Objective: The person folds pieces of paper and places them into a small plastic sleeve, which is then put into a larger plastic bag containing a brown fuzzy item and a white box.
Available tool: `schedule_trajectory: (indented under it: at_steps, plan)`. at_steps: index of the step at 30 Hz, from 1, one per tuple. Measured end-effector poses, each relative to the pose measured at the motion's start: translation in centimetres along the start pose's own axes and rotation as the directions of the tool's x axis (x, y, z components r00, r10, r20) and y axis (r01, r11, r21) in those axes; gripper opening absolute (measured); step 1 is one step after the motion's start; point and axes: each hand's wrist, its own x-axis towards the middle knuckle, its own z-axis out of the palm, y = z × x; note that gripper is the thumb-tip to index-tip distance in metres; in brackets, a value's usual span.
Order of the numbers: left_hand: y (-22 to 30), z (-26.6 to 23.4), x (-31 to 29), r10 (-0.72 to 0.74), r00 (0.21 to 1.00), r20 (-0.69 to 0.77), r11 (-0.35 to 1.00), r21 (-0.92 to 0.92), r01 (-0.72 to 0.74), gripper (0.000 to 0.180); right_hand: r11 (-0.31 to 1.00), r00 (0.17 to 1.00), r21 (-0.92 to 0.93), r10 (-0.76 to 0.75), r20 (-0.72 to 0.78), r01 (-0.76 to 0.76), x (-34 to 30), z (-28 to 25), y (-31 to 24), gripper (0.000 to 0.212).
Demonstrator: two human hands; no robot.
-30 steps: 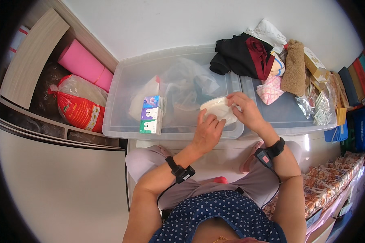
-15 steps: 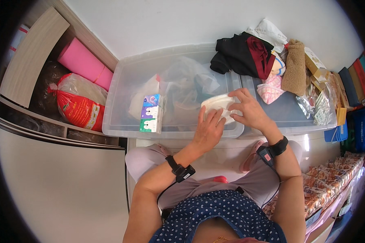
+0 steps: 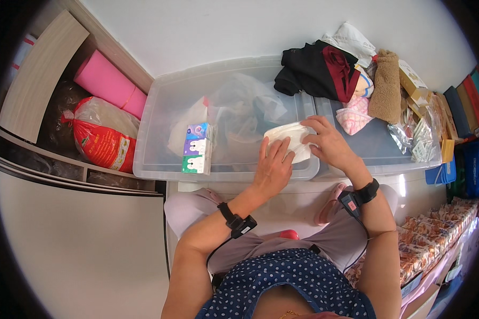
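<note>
A folded white packet (image 3: 290,141), flat and soft-looking, is between my hands at the near right corner of the left bin's lid. Its exact kind cannot be made out. My left hand (image 3: 273,169) lies against its left and near side, with stretched fingers resting on its surface. At its right edge, my right hand (image 3: 324,141) pinches it between thumb and fingers. Left of my hands, a pack of tissues (image 3: 197,149) in blue, purple and green sits on the translucent lid (image 3: 159,127).
Black and dark red clothing (image 3: 319,72), a brown rolled towel (image 3: 387,87) and a pink checked cloth (image 3: 355,114) are heaped on the right bin. An open cabinet at left holds a pink roll (image 3: 109,82) and a red plastic bag (image 3: 104,138). Floral fabric (image 3: 436,239) lies at lower right.
The white packet looks flatter and more of its surface shows. My right fingers have shifted slightly at its edge, while my left hand stays on its near left side.
</note>
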Motion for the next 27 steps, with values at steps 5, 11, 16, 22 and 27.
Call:
schedule_trajectory:
  at_steps: [5,11,16,22,27]
  plan:
    - [0.1,-0.3,0.2,-0.033,0.999,-0.009,0.999,-0.036,0.032,0.034,1.000,1.000,0.018,0.012,-0.011,-0.012,-0.1,0.0,0.0,0.016]
    - [-0.1,-0.3,0.3,-0.018,1.000,-0.002,1.000,-0.018,0.018,0.029,0.999,0.999,0.038,0.023,-0.039,-0.021,-0.1,0.2,0.1,0.016]
    - [-0.1,-0.3,0.2,-0.026,1.000,-0.011,0.999,-0.027,0.026,0.026,0.999,0.997,-0.018,-0.037,-0.075,0.036,0.5,-0.7,-0.8,0.014]
    - [-0.3,-0.1,0.2,-0.014,1.000,-0.010,1.000,-0.022,0.014,0.022,0.996,0.998,0.060,-0.066,-0.001,0.066,-0.2,1.0,0.1,0.010]
    - [-0.4,-0.1,0.1,-0.019,1.000,-0.011,0.999,-0.041,0.019,0.022,0.999,0.993,0.043,0.008,0.121,-0.014,-0.3,1.1,-0.3,0.017]
